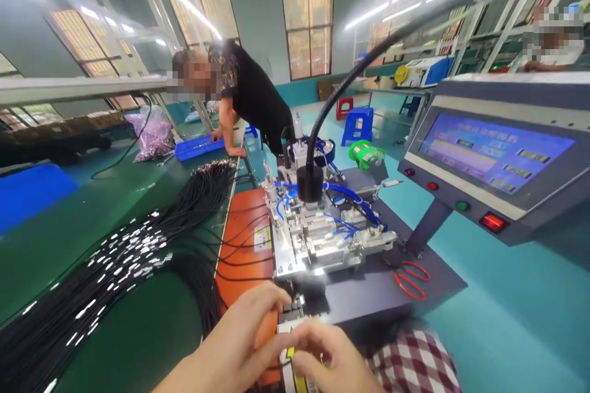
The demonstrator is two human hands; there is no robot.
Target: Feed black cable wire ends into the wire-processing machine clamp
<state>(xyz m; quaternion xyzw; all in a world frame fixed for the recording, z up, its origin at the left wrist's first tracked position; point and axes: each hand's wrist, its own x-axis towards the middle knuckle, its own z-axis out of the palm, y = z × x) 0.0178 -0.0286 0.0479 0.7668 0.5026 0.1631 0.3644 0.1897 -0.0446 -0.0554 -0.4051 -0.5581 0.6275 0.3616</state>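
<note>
While I am watching from far away through the head camera, the small metal fixture [297, 304] is sitting at the near end of the machine [318, 252], just ahead of the fingers. I am judging it as hard and stiff, most probably fastened, so it is not asking for a strong grip, only for a careful touch at its edges.

Many black cables [138, 245] are lying on the green table [152, 319] to the left, and some are crossing the orange surface [239, 209] toward the machine. They are looking light, soft and easy to bend, perhaps fragile at the ends; for 1 cable, I am preferring a hold close behind its tip, because a hold farther back is likely leaving the end loose.

The left hand [244, 334] is standing half open, its index finger reaching to the fixture and its thumb spread lower. The right hand [338, 356] is curving inward over a labelled strip [286, 371], its fingers bent and partly apart, very near the left thumb. I am not seeing any clear object in these 2 hands; whether something thin is being pinched, or whether the fingertips are really touching the fixture, I cannot tell.
</note>
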